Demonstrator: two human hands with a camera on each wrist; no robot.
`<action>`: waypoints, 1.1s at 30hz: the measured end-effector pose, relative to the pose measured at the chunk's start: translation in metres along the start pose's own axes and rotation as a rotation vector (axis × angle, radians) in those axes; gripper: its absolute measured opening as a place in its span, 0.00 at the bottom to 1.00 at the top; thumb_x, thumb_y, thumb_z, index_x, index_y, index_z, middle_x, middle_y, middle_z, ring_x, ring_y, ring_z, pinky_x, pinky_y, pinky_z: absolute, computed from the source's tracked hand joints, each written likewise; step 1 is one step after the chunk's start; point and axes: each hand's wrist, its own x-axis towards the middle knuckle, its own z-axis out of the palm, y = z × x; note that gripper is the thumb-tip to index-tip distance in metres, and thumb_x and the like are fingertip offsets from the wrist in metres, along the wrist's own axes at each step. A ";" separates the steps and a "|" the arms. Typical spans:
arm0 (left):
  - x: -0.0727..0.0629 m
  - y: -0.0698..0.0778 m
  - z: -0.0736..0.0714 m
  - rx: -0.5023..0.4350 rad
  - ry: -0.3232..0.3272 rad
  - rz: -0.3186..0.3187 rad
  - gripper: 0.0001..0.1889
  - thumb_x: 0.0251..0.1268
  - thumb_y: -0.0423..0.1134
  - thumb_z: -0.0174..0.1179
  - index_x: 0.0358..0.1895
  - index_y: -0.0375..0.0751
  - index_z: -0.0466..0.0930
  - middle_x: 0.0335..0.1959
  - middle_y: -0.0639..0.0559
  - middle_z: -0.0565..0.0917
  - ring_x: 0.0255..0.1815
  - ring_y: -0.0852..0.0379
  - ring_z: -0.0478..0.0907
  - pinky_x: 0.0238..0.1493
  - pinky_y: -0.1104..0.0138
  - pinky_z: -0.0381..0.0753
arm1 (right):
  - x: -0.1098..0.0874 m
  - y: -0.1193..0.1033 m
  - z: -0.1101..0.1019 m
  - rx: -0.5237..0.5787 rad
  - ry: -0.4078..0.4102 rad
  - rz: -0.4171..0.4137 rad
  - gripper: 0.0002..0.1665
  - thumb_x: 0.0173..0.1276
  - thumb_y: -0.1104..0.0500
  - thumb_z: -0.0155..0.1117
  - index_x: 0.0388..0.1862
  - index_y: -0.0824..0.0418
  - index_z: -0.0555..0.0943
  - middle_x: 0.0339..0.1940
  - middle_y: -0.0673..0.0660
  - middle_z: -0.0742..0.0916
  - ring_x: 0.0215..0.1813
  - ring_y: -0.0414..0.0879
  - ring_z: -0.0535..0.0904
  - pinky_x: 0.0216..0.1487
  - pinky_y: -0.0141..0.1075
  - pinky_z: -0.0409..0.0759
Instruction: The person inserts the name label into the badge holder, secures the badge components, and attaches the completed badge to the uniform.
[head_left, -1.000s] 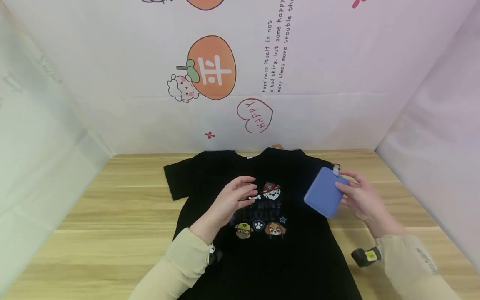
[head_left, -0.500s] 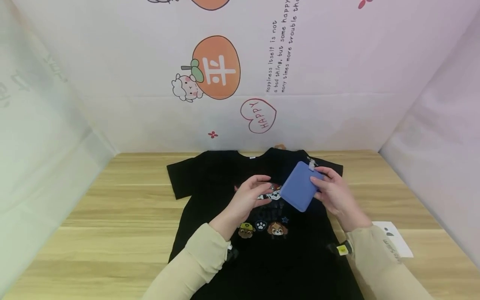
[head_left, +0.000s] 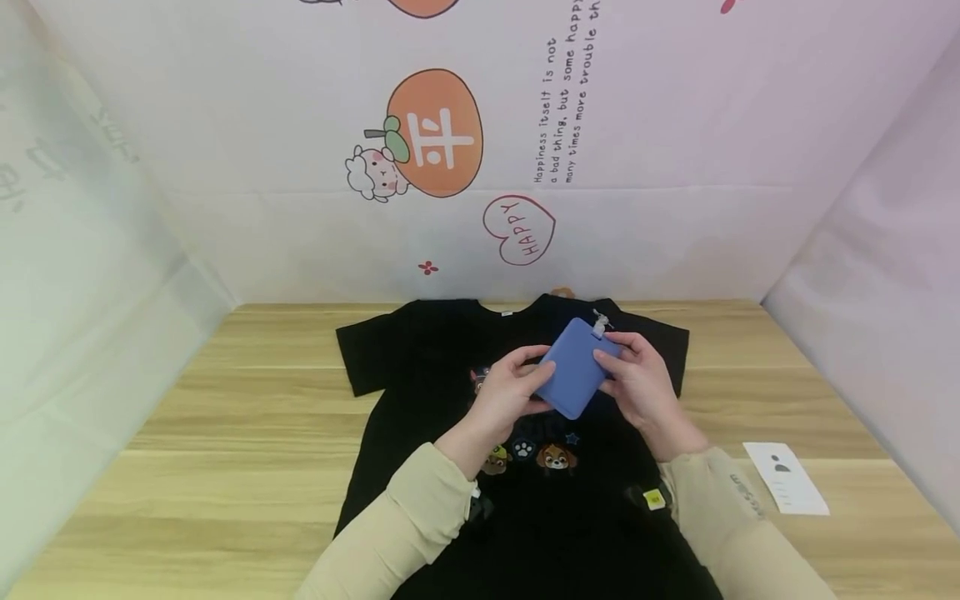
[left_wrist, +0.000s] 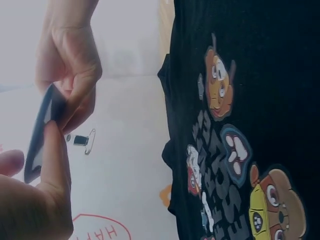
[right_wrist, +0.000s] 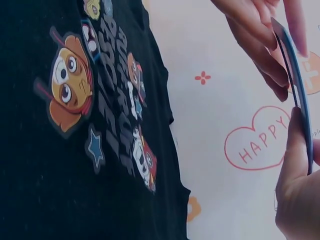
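Note:
A blue badge holder [head_left: 572,371] is held tilted above the black T-shirt [head_left: 600,517]. My left hand [head_left: 504,396] pinches its left edge, thumb on the face towards me and fingers behind. On the opposite side my right hand [head_left: 647,387] pinches it near the top corner. A clear clip [head_left: 599,324] with a pin sticks out of that corner; in the left wrist view the safety pin [left_wrist: 90,141] hangs beyond the hands. Edge-on, the badge holder [right_wrist: 299,85] shows thin between both hands in the right wrist view.
The T-shirt, printed with cartoon dogs, lies spread flat on a wooden table [head_left: 225,467]. To its right lies a white card [head_left: 787,479] with a person icon. A white printed sheet [head_left: 660,167] stands behind, and white cloth hangs on both sides.
My right hand has carried the badge holder leftward over the T-shirt. My left hand has shifted right and taken hold of its left edge. The white card has come into sight.

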 end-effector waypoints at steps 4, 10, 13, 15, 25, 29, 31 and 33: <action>0.000 -0.001 0.000 0.021 0.008 0.004 0.21 0.73 0.39 0.49 0.65 0.37 0.66 0.58 0.35 0.76 0.53 0.42 0.79 0.49 0.52 0.81 | 0.000 0.001 0.006 -0.031 0.053 0.006 0.10 0.71 0.67 0.51 0.48 0.58 0.67 0.40 0.44 0.79 0.39 0.34 0.78 0.37 0.27 0.81; -0.001 -0.002 0.002 0.072 0.011 0.048 0.20 0.76 0.37 0.43 0.66 0.36 0.64 0.58 0.34 0.75 0.50 0.42 0.80 0.45 0.53 0.83 | 0.000 0.004 0.013 -0.052 0.108 -0.014 0.09 0.69 0.70 0.54 0.46 0.63 0.70 0.33 0.44 0.81 0.35 0.34 0.79 0.34 0.27 0.82; -0.002 -0.003 0.001 0.103 0.018 0.059 0.20 0.76 0.36 0.42 0.66 0.36 0.64 0.58 0.35 0.75 0.49 0.43 0.80 0.43 0.54 0.84 | 0.000 0.004 0.013 -0.044 0.106 -0.009 0.09 0.68 0.70 0.55 0.44 0.61 0.71 0.31 0.43 0.82 0.34 0.34 0.80 0.33 0.27 0.82; -0.003 -0.003 0.000 0.134 0.024 0.055 0.20 0.76 0.36 0.42 0.67 0.37 0.64 0.59 0.36 0.75 0.48 0.45 0.80 0.42 0.56 0.84 | -0.001 0.005 0.013 -0.045 0.092 0.010 0.09 0.68 0.70 0.55 0.42 0.58 0.71 0.30 0.43 0.82 0.32 0.34 0.79 0.31 0.26 0.81; -0.005 -0.005 -0.013 0.271 0.042 0.041 0.19 0.75 0.36 0.44 0.65 0.41 0.68 0.57 0.39 0.76 0.47 0.45 0.80 0.39 0.56 0.85 | -0.007 0.007 -0.003 -0.064 0.020 0.011 0.09 0.68 0.62 0.60 0.43 0.56 0.70 0.32 0.44 0.78 0.33 0.35 0.78 0.37 0.29 0.83; -0.012 -0.005 -0.022 0.338 0.023 0.040 0.19 0.76 0.36 0.43 0.65 0.42 0.68 0.57 0.39 0.76 0.47 0.46 0.80 0.39 0.56 0.85 | -0.007 0.005 -0.014 -0.084 0.026 0.041 0.12 0.69 0.56 0.59 0.45 0.56 0.67 0.34 0.42 0.78 0.35 0.34 0.75 0.42 0.28 0.82; -0.016 -0.006 -0.029 0.370 0.011 0.038 0.19 0.76 0.36 0.42 0.66 0.42 0.68 0.57 0.39 0.76 0.46 0.46 0.80 0.38 0.56 0.85 | -0.006 0.003 -0.018 -0.105 0.024 0.067 0.14 0.70 0.54 0.58 0.47 0.55 0.66 0.36 0.42 0.77 0.35 0.34 0.74 0.43 0.27 0.81; -0.020 -0.007 -0.035 0.404 0.002 0.039 0.19 0.76 0.36 0.43 0.65 0.42 0.69 0.57 0.39 0.76 0.46 0.46 0.80 0.37 0.56 0.85 | -0.006 0.002 -0.021 -0.130 0.011 0.089 0.15 0.71 0.52 0.57 0.48 0.56 0.65 0.37 0.42 0.76 0.36 0.35 0.74 0.44 0.27 0.80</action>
